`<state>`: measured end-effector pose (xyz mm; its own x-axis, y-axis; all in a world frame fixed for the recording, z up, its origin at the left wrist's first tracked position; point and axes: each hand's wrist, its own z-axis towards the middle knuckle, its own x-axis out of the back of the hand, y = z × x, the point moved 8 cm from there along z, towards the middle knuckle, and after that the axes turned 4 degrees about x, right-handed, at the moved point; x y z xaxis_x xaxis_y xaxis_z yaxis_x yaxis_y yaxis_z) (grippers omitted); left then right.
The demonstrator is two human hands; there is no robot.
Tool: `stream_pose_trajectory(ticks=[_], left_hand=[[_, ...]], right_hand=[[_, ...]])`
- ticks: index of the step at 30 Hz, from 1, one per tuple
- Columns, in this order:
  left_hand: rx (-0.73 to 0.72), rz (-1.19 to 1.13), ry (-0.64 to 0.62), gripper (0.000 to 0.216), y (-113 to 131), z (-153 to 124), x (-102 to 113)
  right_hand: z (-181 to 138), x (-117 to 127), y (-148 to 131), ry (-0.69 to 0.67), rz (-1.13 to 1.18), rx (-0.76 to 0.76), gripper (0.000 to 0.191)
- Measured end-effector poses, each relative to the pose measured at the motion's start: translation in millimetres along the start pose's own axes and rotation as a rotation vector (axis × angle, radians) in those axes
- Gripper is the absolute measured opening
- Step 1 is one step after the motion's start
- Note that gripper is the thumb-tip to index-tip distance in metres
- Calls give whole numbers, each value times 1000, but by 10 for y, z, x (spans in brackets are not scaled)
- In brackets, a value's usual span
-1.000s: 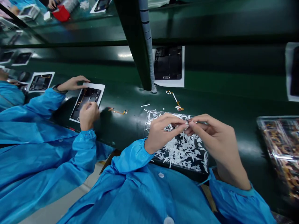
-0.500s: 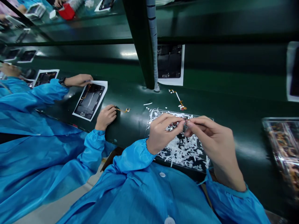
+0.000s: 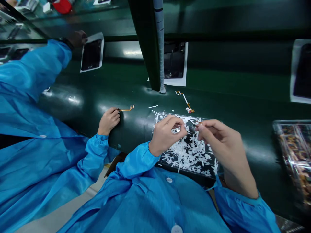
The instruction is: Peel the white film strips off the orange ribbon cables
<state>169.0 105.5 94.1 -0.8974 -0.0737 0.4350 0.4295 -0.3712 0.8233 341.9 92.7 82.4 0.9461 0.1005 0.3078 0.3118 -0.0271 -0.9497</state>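
My left hand (image 3: pixel 165 134) and my right hand (image 3: pixel 220 142) are raised over a black tray (image 3: pixel 162 161) heaped with white paper scraps (image 3: pixel 191 155). Both hands are closed in a pinch, fingertips a little apart, each gripping the end of a small thin piece that I cannot make out. On the green belt (image 3: pixel 230 97) beyond the tray lies an orange flex cable (image 3: pixel 185 102).
A co-worker in a blue coat sits at my left; one hand (image 3: pixel 109 120) pinches another orange flex cable (image 3: pixel 126 109), the other reaches to a dark panel on white paper (image 3: pixel 91 53). A green post (image 3: pixel 145 45) rises behind the tray. More panels (image 3: pixel 173 63) lie on the belt, and a clear tray of parts (image 3: pixel 295 155) is at right.
My fingertips have drawn slightly apart over the tray. The co-worker picked up a flex cable and pushed the panel on its sheet farther up the belt.
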Motion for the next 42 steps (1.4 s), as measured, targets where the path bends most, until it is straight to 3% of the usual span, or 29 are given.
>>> stream_pose_trajectory(ticks=[4, 8, 12, 15, 19, 24, 28, 31, 34, 42], left_hand=[[189, -310, -174, 16, -124, 19, -67], [199, -356, -93, 6, -124, 68, -22], [231, -361, -46, 9, -181, 71, 7], [243, -359, -119, 15, -179, 55, -43], [201, -306, -202, 10, -121, 43, -126], [141, -221, -53, 8, -87, 58, -6], [-137, 37, 167, 9, 162, 14, 223], [-320, 265, 100, 13, 311, -39, 150], [-317, 395, 26, 11, 285, -47, 67], [-279, 403, 70, 12, 287, -65, 84]], right_hand=[[32, -6, -17, -38, 0, 20, 15], [51, -45, -17, -61, -1, 34, 16], [54, -3, 71, -30, 20, -17, 17], [41, -6, 122, -41, 48, -47, 17], [18, -43, 133, -62, 60, -36, 18], [18, -54, 178, -41, 34, -49, 18], [29, -84, 203, -37, 63, -59, 16], [30, -112, 157, -35, 102, -22, 14], [29, -133, 96, -38, 78, 26, 14], [27, -126, 2, -42, -23, 66, 15]])
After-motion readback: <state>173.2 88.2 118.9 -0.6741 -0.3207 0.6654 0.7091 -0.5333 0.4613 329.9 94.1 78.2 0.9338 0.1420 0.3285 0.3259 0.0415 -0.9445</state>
